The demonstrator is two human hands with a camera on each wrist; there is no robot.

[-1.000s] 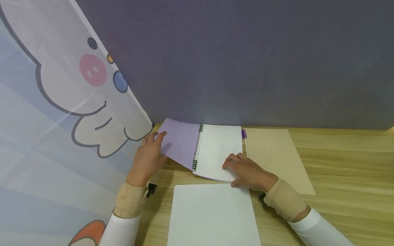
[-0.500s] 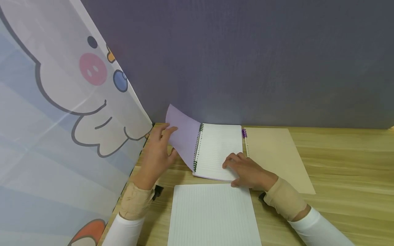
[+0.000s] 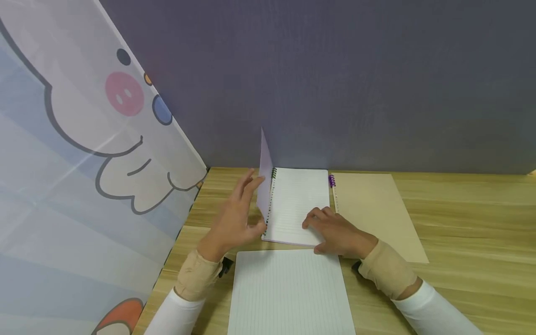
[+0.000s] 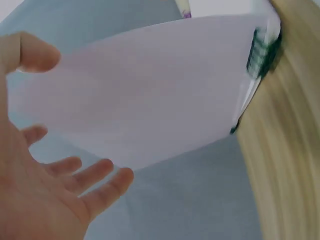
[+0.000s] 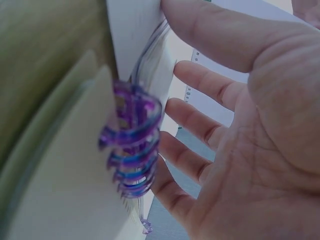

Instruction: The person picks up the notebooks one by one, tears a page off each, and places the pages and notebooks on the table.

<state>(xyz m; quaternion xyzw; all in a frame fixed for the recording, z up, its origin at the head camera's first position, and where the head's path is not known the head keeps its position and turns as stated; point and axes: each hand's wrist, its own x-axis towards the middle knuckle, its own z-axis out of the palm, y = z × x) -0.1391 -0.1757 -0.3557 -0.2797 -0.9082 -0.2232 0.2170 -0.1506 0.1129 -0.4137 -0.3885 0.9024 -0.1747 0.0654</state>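
Note:
A spiral notebook lies open at the table's back edge, its lined page (image 3: 295,197) facing up and green coils (image 3: 274,173) on its left side. Its light purple cover (image 3: 264,179) stands nearly upright at the coils. Beside the cover's outer side is my left hand (image 3: 234,216), fingers spread; in the left wrist view the palm faces the cover (image 4: 150,90), and contact is hard to tell. My right hand (image 3: 341,235) rests on the page's lower right with loosely bent fingers. Close to that hand, purple coils (image 5: 135,145) show in the right wrist view.
To the right lies a beige notebook (image 3: 378,209) with purple coils. A lined white page (image 3: 291,288) lies in front, just below the open notebook. A grey panel (image 3: 335,83) borders the table's back, and a cartoon-printed sheet (image 3: 83,209) hangs along the left.
The purple cover has swung up from nearly flat on the left to almost upright. My left hand has moved right along with it. The right hand has stayed in place.

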